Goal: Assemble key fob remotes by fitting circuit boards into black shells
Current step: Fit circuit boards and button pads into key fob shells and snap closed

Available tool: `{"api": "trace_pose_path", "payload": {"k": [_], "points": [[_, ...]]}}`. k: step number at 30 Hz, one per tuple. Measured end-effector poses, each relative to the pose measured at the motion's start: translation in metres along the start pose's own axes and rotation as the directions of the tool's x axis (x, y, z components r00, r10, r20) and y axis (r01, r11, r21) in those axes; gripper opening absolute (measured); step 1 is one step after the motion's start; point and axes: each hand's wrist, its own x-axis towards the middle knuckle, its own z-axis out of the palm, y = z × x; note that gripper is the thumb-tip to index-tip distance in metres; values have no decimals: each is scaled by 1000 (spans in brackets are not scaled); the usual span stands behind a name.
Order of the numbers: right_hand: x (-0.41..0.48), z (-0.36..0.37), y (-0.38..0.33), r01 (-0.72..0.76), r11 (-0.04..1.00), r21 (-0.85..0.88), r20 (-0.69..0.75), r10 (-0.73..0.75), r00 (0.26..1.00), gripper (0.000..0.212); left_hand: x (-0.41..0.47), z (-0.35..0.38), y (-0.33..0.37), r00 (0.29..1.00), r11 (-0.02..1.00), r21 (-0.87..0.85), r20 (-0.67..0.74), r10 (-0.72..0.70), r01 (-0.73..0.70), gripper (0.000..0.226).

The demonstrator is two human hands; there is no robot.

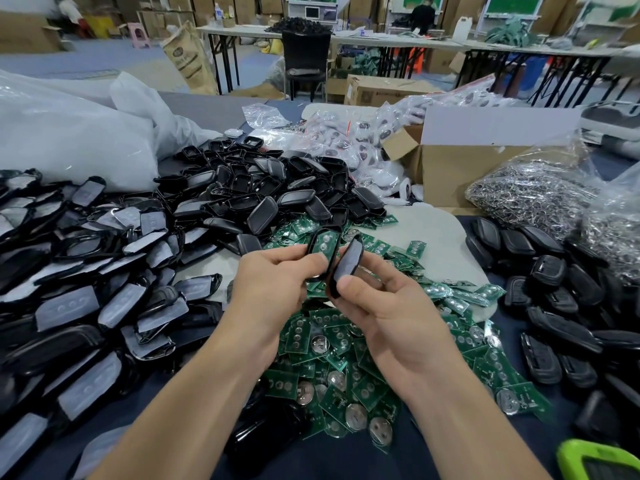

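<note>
Head view: left hand [273, 285] fingers pinch a black shell [323, 249] with a green circuit board seated inside; right hand [388, 306] grips a second shell half [348, 265], angled alongside, likely for closing, above the desk's loose boards [332, 358].

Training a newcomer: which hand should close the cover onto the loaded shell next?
Probably right: the right hand pinches the cover beside the loaded shell, which the left hand holds.
</note>
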Motion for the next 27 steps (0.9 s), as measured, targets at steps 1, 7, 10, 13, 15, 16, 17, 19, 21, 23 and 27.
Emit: {"api": "trace_pose_path", "payload": {"k": [1, 7, 10, 13, 15, 16, 17, 19, 21, 23, 27], "points": [[0, -1, 0, 3, 1000, -27, -1, -3, 1000, 39, -1, 1, -1, 999, 999, 22, 2, 37, -37, 15], [-3, 1, -1, 40, 987, -157, -30, -45, 999, 34, -4, 5, -4, 984, 968, 174, 8, 180, -179, 11], [-3, 1, -1, 66, 984, -166, -48, -75, 996, 35, -5, 7, -5, 983, 963, 197, 10, 185, -184, 10], [-2, -1, 0, 85, 983, -164, -63, -96, 993, 35, -4, 7, -7, 981, 959, 205, 17, 196, -195, 12], [-1, -1, 1, 93, 981, -172, -74, -107, 991, 35, -5, 7, -7, 977, 954, 216, 15, 210, -209, 16], [-1, -1, 1, 96, 978, -183, -77, -112, 991, 35, -5, 7, -7, 977, 953, 216, 15, 214, -212, 17], [-1, -2, 2, 100, 975, -198, -77, -117, 990, 35, -5, 8, -7, 976, 953, 211, 20, 216, -215, 18], [0, -2, 3, 114, 969, -221, -70, -132, 989, 35, -7, 9, -5, 976, 957, 193, 39, 214, -218, 17], [0, -3, 3, 131, 963, -235, -70, -152, 986, 35, -8, 10, -4, 977, 961, 178, 58, 206, -213, 19], [1, -3, 4, 149, 957, -248, -75, -172, 982, 35, -8, 9, -4, 977, 960, 183, 61, 205, -213, 21], [1, -3, 4, 179, 940, -290, -89, -212, 973, 38, -5, 8, -6, 971, 941, 241, 70, 228, -238, 18]]}}
